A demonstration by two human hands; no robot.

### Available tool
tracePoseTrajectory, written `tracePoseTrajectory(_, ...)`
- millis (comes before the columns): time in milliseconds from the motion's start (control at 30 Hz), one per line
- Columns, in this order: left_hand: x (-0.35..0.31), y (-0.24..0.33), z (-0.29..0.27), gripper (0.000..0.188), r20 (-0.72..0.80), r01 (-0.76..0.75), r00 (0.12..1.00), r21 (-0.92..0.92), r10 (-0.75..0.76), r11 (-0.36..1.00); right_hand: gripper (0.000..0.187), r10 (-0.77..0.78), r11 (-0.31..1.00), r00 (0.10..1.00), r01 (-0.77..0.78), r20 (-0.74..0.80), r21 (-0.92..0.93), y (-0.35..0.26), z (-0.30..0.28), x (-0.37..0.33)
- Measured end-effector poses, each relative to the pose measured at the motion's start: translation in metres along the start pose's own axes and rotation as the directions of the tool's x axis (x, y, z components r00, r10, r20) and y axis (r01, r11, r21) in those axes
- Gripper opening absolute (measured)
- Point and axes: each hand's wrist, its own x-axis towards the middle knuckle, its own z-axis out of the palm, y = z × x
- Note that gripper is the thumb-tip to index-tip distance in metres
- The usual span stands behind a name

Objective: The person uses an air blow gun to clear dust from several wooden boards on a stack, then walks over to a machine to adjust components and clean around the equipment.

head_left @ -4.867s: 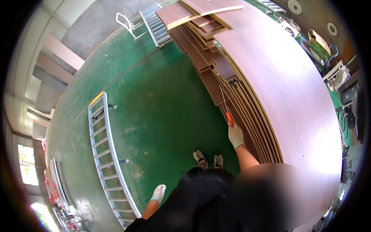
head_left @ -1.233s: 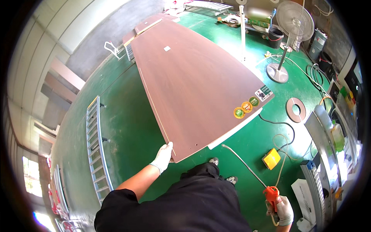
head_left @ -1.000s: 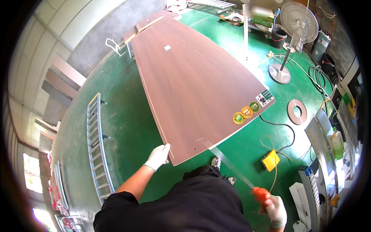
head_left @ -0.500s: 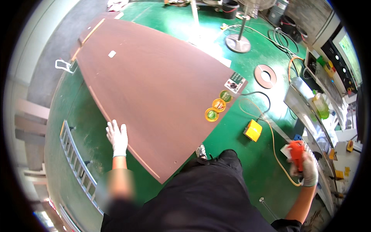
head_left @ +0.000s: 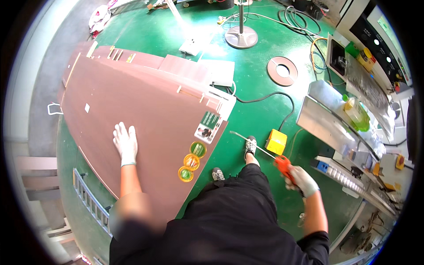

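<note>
A large brown wood-grain panel (head_left: 145, 101) lies across the left and middle, with a picture label (head_left: 208, 127) and several round stickers (head_left: 191, 161) near its right edge. My left hand (head_left: 126, 143), in a white glove, rests flat on the panel with fingers stretched out. Gloved as well, my right hand (head_left: 304, 182) grips an orange air blow gun (head_left: 283, 166) beyond the panel's right edge. The gun's long thin nozzle (head_left: 252, 144) points up and left toward that edge without touching it.
A yellow foot pedal (head_left: 276, 142) with a black cable sits on the green floor. Beyond it lie a roll of brown edge banding (head_left: 282, 70) and a fan stand (head_left: 241, 37). A machine table (head_left: 327, 123) borders the right, a ladder (head_left: 90, 198) the lower left.
My right hand has brought the blow gun leftward from the machine side to near the panel. The left hand has shifted from the panel's left edge onto its face. The view has turned right.
</note>
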Motion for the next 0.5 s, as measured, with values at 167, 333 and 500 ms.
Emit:
tracePoseTrajectory(167,0.045,0.107,-0.006,0.068,0.066,0.009,0.998,-0.006,-0.009,1.000,0.057,-0.208,0.977,0.974,0.203,0.091,0.057,-0.095,0.023,0.100)
tracePoseTrajectory(333,0.064,0.137,-0.017,0.072,0.110,0.083,0.990,0.023,-0.085,0.996,0.052,-0.166,0.986,0.953,0.164,0.252,0.032,-0.208,0.023,0.114)
tracePoseTrajectory(500,0.062,0.145,-0.032,0.073,0.151,0.101,0.984,-0.047,-0.093,0.994,0.056,-0.444,0.879,0.812,0.477,0.379,0.008,-0.299,0.069,0.143)
